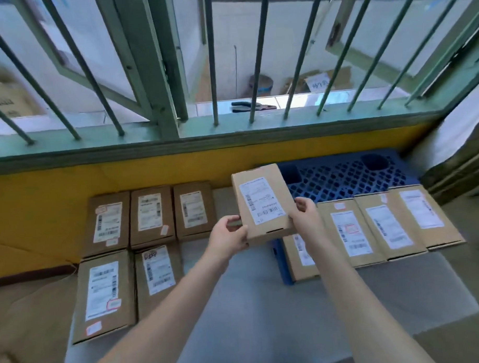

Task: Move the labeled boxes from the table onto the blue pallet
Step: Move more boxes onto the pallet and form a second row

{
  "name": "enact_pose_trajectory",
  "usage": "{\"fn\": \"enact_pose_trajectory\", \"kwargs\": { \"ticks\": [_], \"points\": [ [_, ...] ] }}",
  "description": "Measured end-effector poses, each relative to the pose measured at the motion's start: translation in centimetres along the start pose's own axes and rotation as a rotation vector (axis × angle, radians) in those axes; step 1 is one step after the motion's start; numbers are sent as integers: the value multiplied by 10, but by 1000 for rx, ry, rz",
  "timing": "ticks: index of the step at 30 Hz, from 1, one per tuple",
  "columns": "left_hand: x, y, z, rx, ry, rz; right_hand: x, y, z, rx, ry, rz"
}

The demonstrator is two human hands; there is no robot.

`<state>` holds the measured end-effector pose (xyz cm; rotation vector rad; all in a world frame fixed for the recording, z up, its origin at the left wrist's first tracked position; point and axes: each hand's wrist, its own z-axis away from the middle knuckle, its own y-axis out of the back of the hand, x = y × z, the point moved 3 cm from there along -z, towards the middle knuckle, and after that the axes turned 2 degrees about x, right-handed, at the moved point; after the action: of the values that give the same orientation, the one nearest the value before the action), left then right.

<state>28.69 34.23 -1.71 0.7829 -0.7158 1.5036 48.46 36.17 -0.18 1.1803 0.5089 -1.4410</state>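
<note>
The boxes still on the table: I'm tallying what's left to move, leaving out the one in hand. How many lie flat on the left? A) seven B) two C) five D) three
C: three boxes lie in the back row and two in the front row, while both hands hold a sixth box above the table.

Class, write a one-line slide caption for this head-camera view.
Both hands, left and right, carry a labeled box from the table toward the blue pallet.
</note>
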Motion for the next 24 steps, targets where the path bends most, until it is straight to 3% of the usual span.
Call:
{"fn": "enact_pose_trajectory", "kwargs": {
  "ticks": [11, 24],
  "points": [
    [41, -117, -85, 148, 43, -38, 5, 66, -123, -117, 115, 229],
    [24, -125, -132, 172, 95, -107, 20, 57, -172, -221, 139, 338]
  ]
}}
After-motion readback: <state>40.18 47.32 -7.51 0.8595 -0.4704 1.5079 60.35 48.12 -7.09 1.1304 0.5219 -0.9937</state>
